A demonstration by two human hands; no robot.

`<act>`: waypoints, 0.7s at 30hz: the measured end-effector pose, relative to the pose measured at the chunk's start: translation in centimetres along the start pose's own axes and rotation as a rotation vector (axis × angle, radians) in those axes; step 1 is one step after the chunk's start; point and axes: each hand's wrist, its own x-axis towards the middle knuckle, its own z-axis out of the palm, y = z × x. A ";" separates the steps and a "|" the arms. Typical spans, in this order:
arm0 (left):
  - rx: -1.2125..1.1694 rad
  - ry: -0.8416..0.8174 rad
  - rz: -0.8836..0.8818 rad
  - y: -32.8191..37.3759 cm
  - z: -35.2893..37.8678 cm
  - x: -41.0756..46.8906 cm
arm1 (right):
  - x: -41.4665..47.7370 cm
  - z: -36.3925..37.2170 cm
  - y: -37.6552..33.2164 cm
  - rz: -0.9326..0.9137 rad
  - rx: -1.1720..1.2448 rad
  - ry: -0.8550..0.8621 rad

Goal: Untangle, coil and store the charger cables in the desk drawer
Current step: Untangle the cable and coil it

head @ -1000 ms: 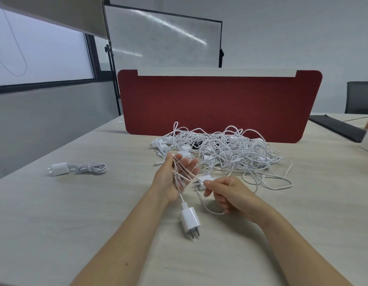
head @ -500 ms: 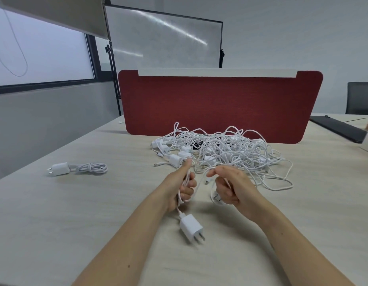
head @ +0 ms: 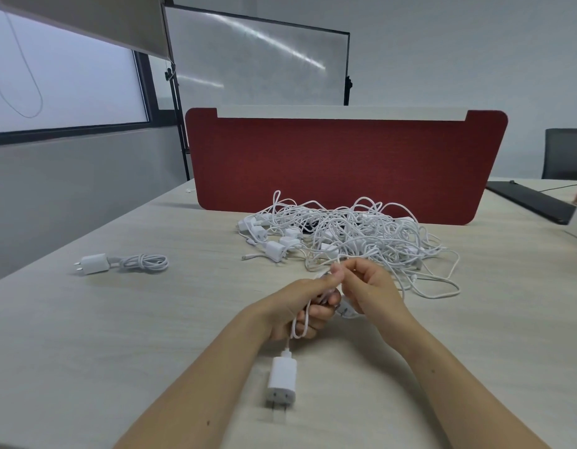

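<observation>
My left hand [head: 305,304] grips a bundle of white cable loops at the middle of the desk. Below that hand the cable's white plug adapter [head: 281,380] hangs, prongs toward me. My right hand [head: 373,291] pinches the same cable just right of the left hand, fingertips meeting above the bundle. Behind both hands lies a big tangle of white charger cables [head: 351,238] with several adapters. One finished charger [head: 118,263], coiled with its adapter, lies far left on the desk.
A red fabric divider [head: 342,163] stands across the light wooden desk [head: 86,335] behind the tangle. A dark laptop-like slab [head: 533,202] lies at the right edge, a dark chair [head: 565,153] behind it. No drawer is in view.
My left hand closed around the cable loops that lay spread over its open fingers. My right hand rose and came in against the left. The hanging adapter swung and dropped lower.
</observation>
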 end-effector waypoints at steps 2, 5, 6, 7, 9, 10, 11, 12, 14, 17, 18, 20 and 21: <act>0.005 0.041 0.075 -0.1 0.0 0.1 | -0.1 0.1 0.0 -0.011 -0.007 -0.029; 0.037 0.282 0.232 0.0 -0.4 0.5 | -0.2 0.3 0.1 -0.008 -0.070 -0.040; 0.082 0.391 0.284 0.0 -0.6 0.8 | -0.1 0.3 0.2 -0.001 -0.093 -0.036; 0.131 0.484 0.331 0.0 -0.8 1.0 | -0.1 0.3 0.3 0.001 -0.120 -0.038; 0.172 0.585 0.402 -0.1 -0.9 1.3 | 0.0 0.4 0.4 -0.014 -0.189 -0.060; 0.141 0.590 0.436 -0.1 -0.7 1.3 | -0.1 0.3 0.6 -0.023 -0.252 -0.068; 0.050 0.571 0.477 0.1 -0.6 1.2 | -0.1 0.1 0.7 -0.028 -0.334 -0.078; -0.101 0.536 0.517 0.4 -0.6 1.1 | -0.2 0.0 0.8 -0.027 -0.418 -0.094; -0.424 0.469 0.566 0.9 -0.7 1.0 | -0.3 -0.1 1.0 -0.025 -0.557 -0.132; -0.590 0.504 0.502 0.9 -0.8 1.4 | -0.1 0.1 1.3 -0.040 -0.754 -0.160; -0.585 0.547 0.461 0.8 -0.9 1.5 | -0.1 0.2 1.4 -0.039 -0.793 -0.188; -0.554 0.624 0.408 0.7 -1.1 1.6 | 0.1 0.2 1.6 -0.051 -0.863 -0.242; -0.550 0.646 0.397 0.7 -1.3 1.4 | 0.2 0.0 1.7 -0.078 -0.906 -0.245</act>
